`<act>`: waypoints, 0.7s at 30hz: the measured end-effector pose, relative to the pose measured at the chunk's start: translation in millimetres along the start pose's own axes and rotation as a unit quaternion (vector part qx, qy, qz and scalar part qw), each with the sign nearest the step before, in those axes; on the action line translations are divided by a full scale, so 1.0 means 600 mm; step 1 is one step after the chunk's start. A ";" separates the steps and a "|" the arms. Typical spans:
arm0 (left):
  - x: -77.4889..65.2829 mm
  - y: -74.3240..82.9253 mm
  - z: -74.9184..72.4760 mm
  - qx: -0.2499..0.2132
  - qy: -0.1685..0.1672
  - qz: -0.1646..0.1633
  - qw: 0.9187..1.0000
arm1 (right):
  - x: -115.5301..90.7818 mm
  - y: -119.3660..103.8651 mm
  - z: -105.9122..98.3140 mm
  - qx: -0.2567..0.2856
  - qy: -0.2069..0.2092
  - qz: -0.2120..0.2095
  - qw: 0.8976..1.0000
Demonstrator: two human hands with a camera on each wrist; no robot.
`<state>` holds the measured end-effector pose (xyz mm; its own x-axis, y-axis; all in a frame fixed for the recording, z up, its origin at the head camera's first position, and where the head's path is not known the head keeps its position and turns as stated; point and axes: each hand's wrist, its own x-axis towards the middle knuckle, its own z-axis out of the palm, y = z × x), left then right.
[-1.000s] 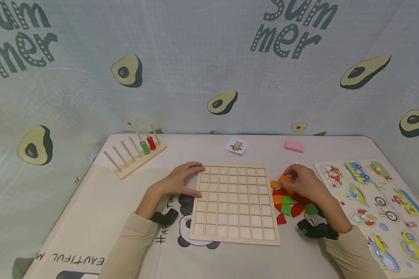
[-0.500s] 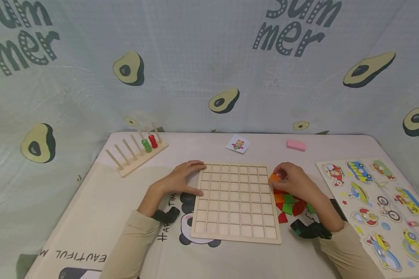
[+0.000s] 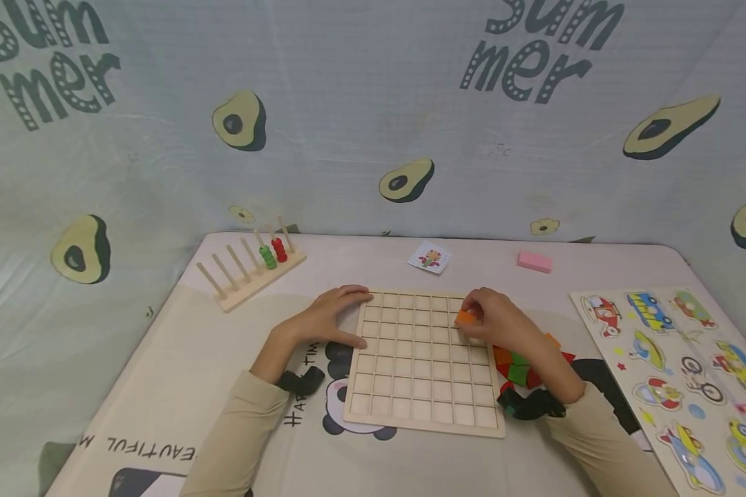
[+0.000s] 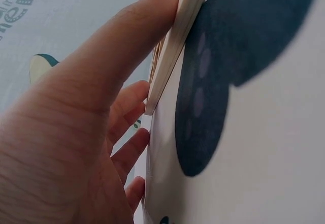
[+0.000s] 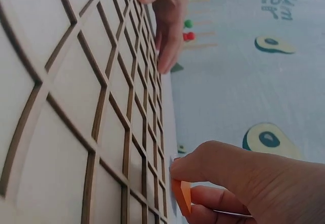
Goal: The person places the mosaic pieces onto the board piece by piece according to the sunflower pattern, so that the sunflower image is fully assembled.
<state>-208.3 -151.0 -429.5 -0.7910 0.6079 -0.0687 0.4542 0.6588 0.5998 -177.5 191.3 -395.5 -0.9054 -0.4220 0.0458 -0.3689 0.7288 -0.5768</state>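
Observation:
A pale wooden board (image 3: 400,369) divided into square cells lies flat at the middle of the table. My left hand (image 3: 324,319) is spread at its left side, thumb and fingertips at the edge near the far corner. In the left wrist view, the thumb (image 4: 132,28) lies along the board's rim. Over the board's far right part, my right hand (image 3: 503,323) pinches an orange tile (image 3: 464,317) between thumb and fingers. The right wrist view shows this tile (image 5: 184,196) tilted, close over the cells. Red, green and orange tiles (image 3: 518,373) lie loose by the board's right edge, partly hidden by my right forearm.
A peg stand (image 3: 249,286) with green and red beads is at the back left. Behind the board lie a small picture card (image 3: 429,257) and a pink block (image 3: 534,261). A vehicle picture puzzle (image 3: 624,345) covers the right side. A printed curtain (image 3: 323,124) hangs behind.
My right hand has carried the orange tile left, from the loose tiles to over the board. My left hand has stayed at the board's left edge. The head view has shifted slightly.

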 end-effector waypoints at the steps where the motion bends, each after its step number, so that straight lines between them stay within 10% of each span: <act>1: 0.000 0.000 0.000 -0.001 -0.001 -0.002 1.000 | 0.003 -0.002 0.003 0.002 -0.003 0.001 1.000; 21: -0.002 0.004 0.001 -0.013 0.000 -0.017 1.000 | 0.044 -0.028 0.050 -0.009 -0.016 -0.034 0.999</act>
<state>-206.1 -149.7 -428.3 -0.8053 0.5861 -0.0897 0.4165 0.6668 0.6180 -188.6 151.7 -409.0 -0.8707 -0.4884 0.0577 -0.4336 0.7069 -0.5588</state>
